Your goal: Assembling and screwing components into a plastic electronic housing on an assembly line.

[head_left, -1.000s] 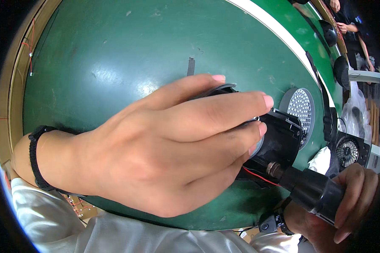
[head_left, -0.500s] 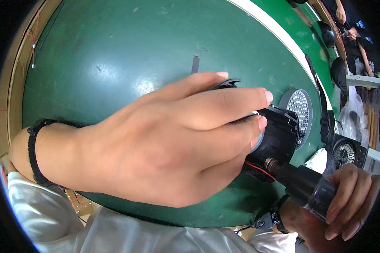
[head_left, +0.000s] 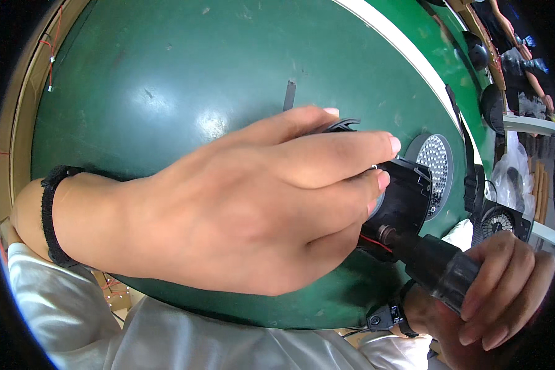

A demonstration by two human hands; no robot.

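Note:
My left hand (head_left: 240, 203) reaches across the green table and grips a black plastic housing (head_left: 407, 188), its fingers lying over the top. Much of the housing is hidden under that hand. A red wire (head_left: 376, 243) shows along the housing's near side. At the lower right, my right hand (head_left: 505, 296) is wrapped round a black electric screwdriver (head_left: 441, 268). Its metal nose points at the near side of the housing; whether the tip touches is hidden. A round grey perforated disc (head_left: 435, 169) is just beyond the housing.
The green table (head_left: 166, 61) has a dark strip (head_left: 289, 95) on it. A black strap (head_left: 472, 160) runs along the right edge. Farther right are a small black fan (head_left: 499, 223), a clear plastic bag (head_left: 513, 172) and another person's arm (head_left: 530, 74).
My right hand and the screwdriver have shifted slightly left and up, nearer the housing. The left hand keeps its hold, nearly unmoved.

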